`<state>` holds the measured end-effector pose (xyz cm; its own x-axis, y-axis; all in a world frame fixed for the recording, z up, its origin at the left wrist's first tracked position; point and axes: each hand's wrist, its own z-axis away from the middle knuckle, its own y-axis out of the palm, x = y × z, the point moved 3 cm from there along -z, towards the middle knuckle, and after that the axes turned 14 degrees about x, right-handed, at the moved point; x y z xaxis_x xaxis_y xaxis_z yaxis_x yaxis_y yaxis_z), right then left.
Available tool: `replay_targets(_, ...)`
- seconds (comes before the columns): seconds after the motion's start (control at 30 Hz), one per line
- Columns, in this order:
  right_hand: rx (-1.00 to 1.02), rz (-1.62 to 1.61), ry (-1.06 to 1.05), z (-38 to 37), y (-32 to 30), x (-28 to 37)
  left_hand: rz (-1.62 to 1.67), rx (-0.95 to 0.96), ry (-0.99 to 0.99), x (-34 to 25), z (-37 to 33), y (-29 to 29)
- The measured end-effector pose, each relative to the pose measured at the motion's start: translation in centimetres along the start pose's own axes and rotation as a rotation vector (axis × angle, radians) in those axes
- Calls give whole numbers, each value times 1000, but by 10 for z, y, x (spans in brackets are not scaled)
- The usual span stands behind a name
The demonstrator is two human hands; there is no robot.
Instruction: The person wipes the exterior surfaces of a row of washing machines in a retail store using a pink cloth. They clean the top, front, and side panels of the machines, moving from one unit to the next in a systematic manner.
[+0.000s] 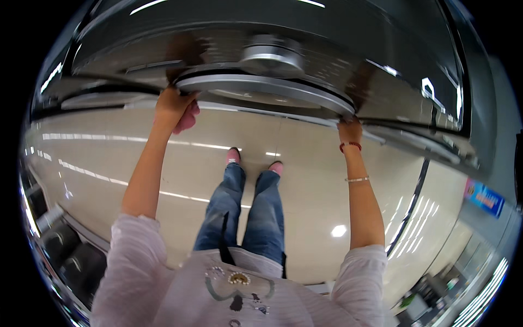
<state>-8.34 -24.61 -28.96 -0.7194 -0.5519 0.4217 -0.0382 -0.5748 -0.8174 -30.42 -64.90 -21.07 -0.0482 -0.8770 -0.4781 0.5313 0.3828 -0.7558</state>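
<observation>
In front of me stands a glossy black appliance (348, 49) that looks like a front-loading washing machine, with a silver dial (272, 57) on its panel. Below the dial juts a curved silver rim (261, 84), probably that of a round door. My left hand (173, 106) is closed at the rim's left end, with a crumpled pink cloth (188, 119) bunched in it. At the right end, my right hand (350, 129) is closed on the rim, its fingertips hidden. A red bracelet and a silver bangle circle my right wrist and forearm.
Shiny beige floor tiles (305, 207) reflect ceiling lights; my feet in pink shoes stand on them. Dark seats (71, 250) are at the lower left. A grey surface with a blue and pink sticker (485, 199) stands at right. Various small items lie at the lower right.
</observation>
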Motion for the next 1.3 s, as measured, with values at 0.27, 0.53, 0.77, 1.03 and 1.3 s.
replay_targets(0.27,46,19,35,-15,6,-14,-241,91,-15,13,-16,17)
replay_targets(0.53,273,141,-33,-20,-19,-21,-362,156,-36,-11,-15,16)
replay_targets(0.77,321,69,-92,-34,-15,-28,-486,72,71,13,-26,14)
replay_targets(1.03,-120,-557,-119,-3,21,-50,-159,110,-2,38,-42,15)
replay_targets(1.3,-644,-228,-413,51,-22,24,-46,42,-11,62,-56,19)
